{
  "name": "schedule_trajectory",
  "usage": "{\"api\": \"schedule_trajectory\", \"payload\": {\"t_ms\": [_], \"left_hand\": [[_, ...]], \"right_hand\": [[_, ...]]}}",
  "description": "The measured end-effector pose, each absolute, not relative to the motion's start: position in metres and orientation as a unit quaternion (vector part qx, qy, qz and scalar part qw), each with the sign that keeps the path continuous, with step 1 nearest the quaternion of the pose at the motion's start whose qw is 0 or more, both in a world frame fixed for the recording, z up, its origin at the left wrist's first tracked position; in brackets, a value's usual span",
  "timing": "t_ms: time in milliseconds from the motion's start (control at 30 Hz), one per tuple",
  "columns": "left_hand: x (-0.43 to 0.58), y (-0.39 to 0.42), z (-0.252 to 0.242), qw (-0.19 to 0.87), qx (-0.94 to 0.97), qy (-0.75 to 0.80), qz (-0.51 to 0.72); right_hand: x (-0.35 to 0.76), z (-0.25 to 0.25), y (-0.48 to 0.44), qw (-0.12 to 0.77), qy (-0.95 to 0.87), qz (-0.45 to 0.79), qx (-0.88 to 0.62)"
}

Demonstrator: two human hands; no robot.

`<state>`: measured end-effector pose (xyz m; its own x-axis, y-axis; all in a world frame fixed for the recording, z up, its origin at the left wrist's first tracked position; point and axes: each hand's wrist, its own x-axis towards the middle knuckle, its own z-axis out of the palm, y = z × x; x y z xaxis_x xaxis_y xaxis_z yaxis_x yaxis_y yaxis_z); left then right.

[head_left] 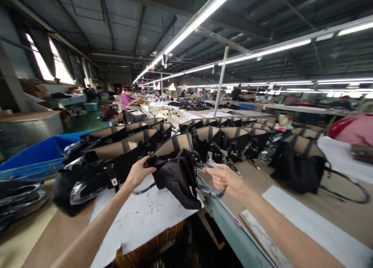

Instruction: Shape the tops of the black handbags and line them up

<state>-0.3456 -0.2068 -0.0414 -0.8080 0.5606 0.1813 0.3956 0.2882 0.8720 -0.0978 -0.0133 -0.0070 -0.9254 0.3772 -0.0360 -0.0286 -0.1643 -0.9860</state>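
Observation:
A black handbag (177, 174) with a beige inside is held between my two hands above the white paper (140, 217). My left hand (140, 172) pinches the bag's upper left edge between thumb and fingers. On the other side, my right hand (225, 180) is closed around the bag's dark handle (211, 192), which has clear plastic wrap about it. Loose black fabric hangs down the bag's front. Left of it, another black handbag (107, 172) with a metal clasp leans on the table, its handle also wrapped in plastic.
Rows of open black bags (233, 137) stand behind. Another black bag (300, 163) with a looped handle sits at right. A blue bin (37, 155) is at left, beside wrapped handles (21, 202). A metal pole (221, 81) rises behind the bags. Several people work farther off.

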Motion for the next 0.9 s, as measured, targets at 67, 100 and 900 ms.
{"api": "schedule_trajectory", "payload": {"t_ms": [67,100,900], "left_hand": [[-0.319,-0.210,-0.039,0.179,0.305,0.732,0.583],[-0.304,-0.210,-0.037,0.220,0.309,0.704,0.601],[-0.068,-0.076,-0.031,0.181,0.564,0.727,0.345]], "right_hand": [[-0.058,0.006,-0.008,0.130,-0.632,0.753,-0.126],[-0.037,0.011,-0.004,0.135,-0.635,0.750,-0.130],[0.195,-0.044,0.004,0.217,-0.783,-0.105,-0.573]]}}
